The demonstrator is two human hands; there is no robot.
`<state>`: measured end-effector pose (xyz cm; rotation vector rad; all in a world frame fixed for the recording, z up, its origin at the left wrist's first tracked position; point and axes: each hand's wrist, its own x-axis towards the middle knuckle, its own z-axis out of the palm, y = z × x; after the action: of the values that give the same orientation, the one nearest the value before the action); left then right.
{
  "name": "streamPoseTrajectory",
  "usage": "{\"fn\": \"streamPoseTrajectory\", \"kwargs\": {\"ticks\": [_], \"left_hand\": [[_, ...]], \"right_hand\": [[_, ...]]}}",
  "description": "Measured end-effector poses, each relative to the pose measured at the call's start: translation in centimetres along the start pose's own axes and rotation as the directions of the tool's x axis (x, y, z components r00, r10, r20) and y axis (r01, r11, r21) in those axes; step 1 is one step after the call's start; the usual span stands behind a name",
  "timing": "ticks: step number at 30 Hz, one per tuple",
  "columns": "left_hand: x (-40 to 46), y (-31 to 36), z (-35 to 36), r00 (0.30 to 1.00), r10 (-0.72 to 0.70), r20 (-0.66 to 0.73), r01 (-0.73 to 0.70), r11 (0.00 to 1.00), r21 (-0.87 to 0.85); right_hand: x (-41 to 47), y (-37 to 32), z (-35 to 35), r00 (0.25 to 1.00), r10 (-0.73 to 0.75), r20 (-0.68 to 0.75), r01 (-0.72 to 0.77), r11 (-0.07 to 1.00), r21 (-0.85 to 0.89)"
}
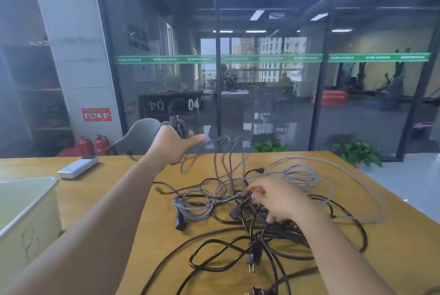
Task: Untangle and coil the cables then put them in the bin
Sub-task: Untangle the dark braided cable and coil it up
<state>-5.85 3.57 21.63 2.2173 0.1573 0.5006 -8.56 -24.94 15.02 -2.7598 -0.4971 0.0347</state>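
Left hand (175, 144) raised above the table (114, 189), fingers wrapped round a bundle of grey cable (300, 173); several grey strands hang from it down into the pile, blurred. Thumb sticks out to the right.

Right hand (278, 201) down on the cable tangle (250, 218) at mid-table, fingertips pinching strands at the knot where grey and black lines cross. Exactly which strand it holds: can't tell.

Tangle is a mix: black power cords (214, 254) looping toward the near edge, one with a pronged plug (252, 262), another ending in a black connector (180, 223) on the left side of the pile. Grey cable's loose loops spread to the right, toward the far right corner.

Bin (28, 201), pale, at the left edge of the table, well apart from the pile; no cable visible in it. White rectangular device (78, 167) lies behind the bin, near the far edge.
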Motion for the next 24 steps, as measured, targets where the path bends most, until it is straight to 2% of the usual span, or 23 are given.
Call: {"fn": "streamPoseTrajectory", "kwargs": {"ticks": [2, 4, 6, 7, 9, 11, 13, 15, 17, 18, 19, 21, 22, 24], "left_hand": [[-1.1, -1.7, 0.6, 0.999, -0.032, -0.007, 0.031, 0.989, -0.143], [-2.6, -2.9, 0.8, 0.999, -0.042, 0.018, 0.046, 0.938, -0.345], [-4.1, -3.4, 0.4, 0.998, 0.015, 0.057, 0.016, 0.865, -0.501], [-4.8, -3.5, 0.3, 0.996, 0.055, 0.071, -0.006, 0.831, -0.556], [-6.3, -3.5, -0.2, 0.987, 0.136, 0.087, -0.05, 0.771, -0.635], [-7.6, -3.3, -0.5, 0.978, 0.19, 0.086, -0.083, 0.735, -0.673], [-8.5, -3.3, -0.8, 0.972, 0.218, 0.091, -0.092, 0.705, -0.704], [-9.0, -3.9, -0.9, 0.968, 0.232, 0.097, -0.085, 0.665, -0.742], [-9.3, -4.6, -1.0, 0.965, 0.248, 0.091, -0.086, 0.623, -0.778], [-9.4, -4.9, -1.0, 0.962, 0.257, 0.089, -0.089, 0.606, -0.79], [-9.5, -5.2, -0.9, 0.961, 0.262, 0.09, -0.087, 0.593, -0.8], [-9.8, -5.9, -0.8, 0.96, 0.26, 0.1, -0.072, 0.578, -0.813], [-10.0, -6.4, -0.6, 0.961, 0.256, 0.107, -0.062, 0.572, -0.818], [-10.2, -7.4, -0.3, 0.963, 0.242, 0.122, -0.036, 0.558, -0.829]], "right_hand": [[-0.5, -0.4, -0.7, 0.999, 0.01, -0.049, -0.012, 0.999, -0.038], [-0.5, -1.2, -0.8, 0.961, -0.029, -0.275, 0.014, 0.998, -0.055], [-0.6, -2.6, -0.3, 0.835, -0.115, -0.538, 0.164, 0.985, 0.044], [-0.5, -3.5, 0.1, 0.786, -0.174, -0.593, 0.27, 0.96, 0.076], [-0.4, -5.4, 1.4, 0.776, -0.331, -0.537, 0.439, 0.895, 0.083], [0.0, -7.2, 3.2, 0.799, -0.454, -0.394, 0.504, 0.863, 0.028], [0.6, -8.4, 5.3, 0.791, -0.511, -0.338, 0.525, 0.849, -0.056], [0.9, -9.3, 7.5, 0.767, -0.493, -0.412, 0.542, 0.84, 0.004], [1.1, -9.5, 9.1, 0.761, -0.356, -0.543, 0.557, 0.788, 0.264], [1.3, -9.3, 9.5, 0.745, -0.299, -0.596, 0.562, 0.762, 0.321], [1.6, -9.0, 9.6, 0.723, -0.285, -0.629, 0.556, 0.781, 0.285], [2.2, -8.1, 9.3, 0.659, -0.387, -0.645, 0.512, 0.859, 0.008], [2.6, -7.5, 9.1, 0.61, -0.473, -0.635, 0.509, 0.849, -0.143], [3.0, -6.6, 8.5, 0.503, -0.63, -0.591, 0.567, 0.757, -0.324]]}}
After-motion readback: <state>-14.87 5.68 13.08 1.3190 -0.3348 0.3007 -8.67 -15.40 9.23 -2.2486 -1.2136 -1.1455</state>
